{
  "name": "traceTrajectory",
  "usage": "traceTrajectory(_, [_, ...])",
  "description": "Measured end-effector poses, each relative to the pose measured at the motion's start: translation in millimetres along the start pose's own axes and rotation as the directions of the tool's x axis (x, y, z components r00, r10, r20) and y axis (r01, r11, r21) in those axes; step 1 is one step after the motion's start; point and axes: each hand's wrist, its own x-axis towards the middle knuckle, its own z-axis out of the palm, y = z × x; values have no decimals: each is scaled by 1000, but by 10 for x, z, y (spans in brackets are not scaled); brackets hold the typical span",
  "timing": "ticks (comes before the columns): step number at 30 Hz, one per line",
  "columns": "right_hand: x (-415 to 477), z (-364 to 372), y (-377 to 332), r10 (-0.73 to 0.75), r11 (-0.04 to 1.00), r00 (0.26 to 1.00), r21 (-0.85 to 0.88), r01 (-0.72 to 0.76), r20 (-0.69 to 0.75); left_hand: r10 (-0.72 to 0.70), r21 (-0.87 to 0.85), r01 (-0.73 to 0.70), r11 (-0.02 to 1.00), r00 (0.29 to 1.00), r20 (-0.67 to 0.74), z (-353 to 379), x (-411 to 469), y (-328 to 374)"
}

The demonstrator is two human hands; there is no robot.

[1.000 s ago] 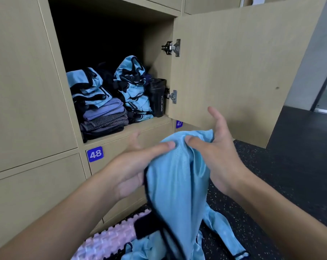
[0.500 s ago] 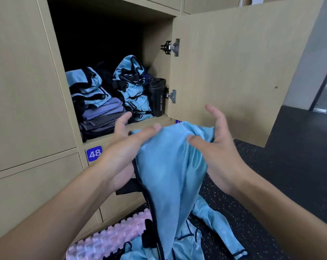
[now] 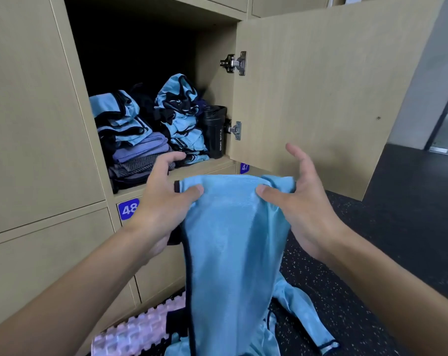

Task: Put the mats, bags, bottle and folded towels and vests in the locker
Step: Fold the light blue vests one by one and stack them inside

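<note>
Left hand (image 3: 163, 201) and right hand (image 3: 303, 209) both pinch top edge of blue vest (image 3: 233, 240); fabric light, limp, probably slippery; hold near corners.

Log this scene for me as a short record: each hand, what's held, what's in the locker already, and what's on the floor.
left hand: pinches the blue vest at its top edge
right hand: thumb pinches the same edge, fingers spread
locker: door open; folded stack, vest pile and black bottle inside
floor: pink mat, more blue fabric
</note>
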Motion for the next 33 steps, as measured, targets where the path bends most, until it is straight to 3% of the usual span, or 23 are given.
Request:
traceTrajectory(2, [18,-9,10,-6,1000,1000,-3,6,-19,-15,166,6,986,999,52,-23,3,-12])
traceTrajectory(6, [9,-29,24,28,999,998,-25,-30,-50,-237,245,176,953,940,245,-36,-38,15])
traceTrajectory(8, [-9,-31,14,23,999,996,-47,-27,-81,-275,358,127,925,875,399,-21,-98,25])
traceTrajectory(10, [6,-51,14,32,995,993,-90,-42,-114,-270,373,92,923,846,459,1,-126,20])
traceTrajectory(12, [31,-99,7,91,993,992,-68,-97,-83,-226,298,98,949,872,435,3,-114,22])
traceTrajectory(15, [45,-185,44,232,967,967,-131,-218,107,-161,168,109,980,929,335,-27,-76,39])
traceTrajectory(17, [40,-217,74,260,962,953,-130,-241,155,-128,80,111,991,960,248,-69,-43,51])
traceTrajectory(20, [92,-263,99,210,974,977,-84,-212,-30,-106,72,99,992,988,109,-110,17,48])
traceTrajectory(22, [106,-257,96,198,977,977,-62,-204,-80,-136,77,130,989,987,83,-102,34,46])
traceTrajectory(26, [79,-189,128,179,974,978,-118,-191,-111,-246,98,230,968,946,213,-118,21,104])
traceTrajectory(29, [66,-181,107,179,978,973,-82,-192,-145,-268,256,183,949,898,349,-147,-28,147])
traceTrajectory(31, [55,-213,82,239,970,968,-18,-240,-75,-248,282,147,948,898,363,-148,-43,139])
traceTrajectory(33, [17,-233,52,281,959,954,-8,-282,100,-234,255,152,955,913,334,-147,-34,120])
